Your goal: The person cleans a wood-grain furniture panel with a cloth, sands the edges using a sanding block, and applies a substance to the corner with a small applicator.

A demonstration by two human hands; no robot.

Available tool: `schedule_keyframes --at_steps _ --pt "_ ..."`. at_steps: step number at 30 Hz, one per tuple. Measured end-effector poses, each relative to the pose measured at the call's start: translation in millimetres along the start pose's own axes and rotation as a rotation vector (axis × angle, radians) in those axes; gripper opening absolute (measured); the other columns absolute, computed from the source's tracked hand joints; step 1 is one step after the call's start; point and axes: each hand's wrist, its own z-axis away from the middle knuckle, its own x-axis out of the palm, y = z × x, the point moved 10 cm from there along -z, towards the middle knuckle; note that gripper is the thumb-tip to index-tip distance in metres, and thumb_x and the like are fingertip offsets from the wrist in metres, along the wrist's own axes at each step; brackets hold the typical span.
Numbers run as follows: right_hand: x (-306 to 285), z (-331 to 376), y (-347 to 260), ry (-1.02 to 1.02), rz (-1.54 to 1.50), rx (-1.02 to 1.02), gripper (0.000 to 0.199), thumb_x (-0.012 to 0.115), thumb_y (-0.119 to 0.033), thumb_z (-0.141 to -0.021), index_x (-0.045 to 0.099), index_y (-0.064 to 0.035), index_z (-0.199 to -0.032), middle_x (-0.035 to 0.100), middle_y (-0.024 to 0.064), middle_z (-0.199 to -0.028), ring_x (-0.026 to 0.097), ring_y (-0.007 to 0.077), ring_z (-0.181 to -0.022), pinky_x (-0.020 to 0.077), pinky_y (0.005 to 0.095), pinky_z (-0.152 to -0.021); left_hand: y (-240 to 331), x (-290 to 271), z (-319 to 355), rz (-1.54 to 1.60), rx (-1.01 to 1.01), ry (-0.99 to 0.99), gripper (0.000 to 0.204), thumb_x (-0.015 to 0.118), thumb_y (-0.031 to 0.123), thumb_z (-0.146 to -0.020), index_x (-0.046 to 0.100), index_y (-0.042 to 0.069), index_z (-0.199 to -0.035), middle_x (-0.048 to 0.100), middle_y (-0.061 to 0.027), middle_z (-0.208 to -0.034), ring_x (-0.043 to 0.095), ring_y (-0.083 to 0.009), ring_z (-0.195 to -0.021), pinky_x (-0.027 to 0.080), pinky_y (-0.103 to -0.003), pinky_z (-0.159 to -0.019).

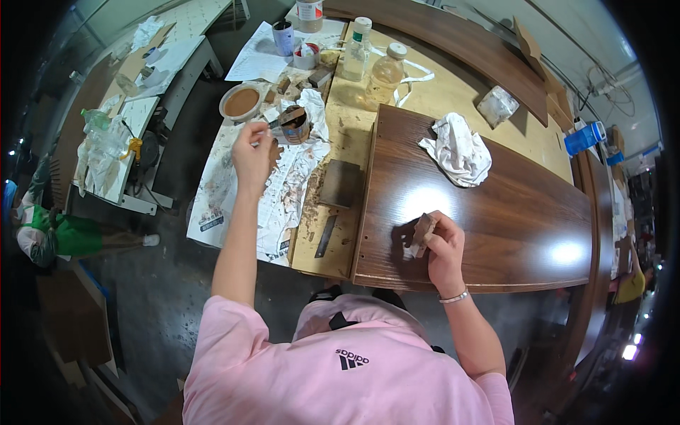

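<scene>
My right hand [445,244] presses a small brown-stained pad [421,232] against the glossy dark wooden panel [496,212] near its front edge. My left hand [251,152] is stretched out to the left and grips a thin tool [275,123] whose tip reaches into a small open tin [295,125] of brown paste. The tin stands on stained newspaper [283,191]. A crumpled white rag [459,150] lies on the panel farther back.
A bowl of brown paste [241,103], two plastic bottles [386,71], cups and jars crowd the back of the plywood bench [354,134]. A scraper [326,236] and a dark block [341,183] lie left of the panel. A person in green [57,234] crouches at the far left.
</scene>
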Motion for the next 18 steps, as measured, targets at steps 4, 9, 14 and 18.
schedule_keyframes --at_steps 4,9,14,18 --pt "15 3 -1 -0.08 0.082 -0.054 0.011 0.061 -0.003 -0.082 0.056 0.0005 -0.091 0.057 0.0033 -0.081 0.057 0.0099 -0.067 0.0479 0.0224 -0.06 -71 -17 -42 -0.369 -0.033 0.089 0.019 0.072 0.013 -0.088 0.07 0.001 -0.102 0.072 -0.0069 -0.088 0.067 -0.0142 -0.08 0.051 -0.029 -0.071" --pt "15 2 -2 -0.061 0.105 -0.054 0.011 0.061 0.0 -0.082 0.055 0.0015 -0.091 0.056 0.0051 -0.082 0.057 0.0101 -0.065 0.0491 0.0233 -0.06 -97 3 -52 -0.088 -0.202 -0.11 0.017 0.072 0.017 -0.088 0.071 0.002 -0.095 0.071 -0.0068 -0.08 0.066 -0.0184 -0.071 0.05 -0.032 -0.066" --pt "12 2 -4 -0.043 0.117 -0.074 0.01 0.061 -0.001 -0.083 0.055 0.0013 -0.091 0.057 0.0055 -0.082 0.057 0.0104 -0.065 0.0497 0.0235 -0.06 -4 -7 -45 -0.368 0.073 0.015 0.011 0.071 0.017 -0.086 0.071 0.007 -0.09 0.068 -0.0057 -0.073 0.062 -0.0198 -0.064 0.047 -0.035 -0.06" --pt "15 3 -4 -0.052 0.098 -0.066 0.01 0.059 0.002 -0.083 0.054 0.0015 -0.092 0.057 0.0057 -0.082 0.058 0.0105 -0.065 0.0501 0.0232 -0.059 32 18 -43 -0.779 0.303 -0.079 0.007 0.068 0.014 -0.083 0.068 0.007 -0.086 0.068 -0.0101 -0.086 0.066 -0.0314 -0.082 0.051 -0.043 -0.071"
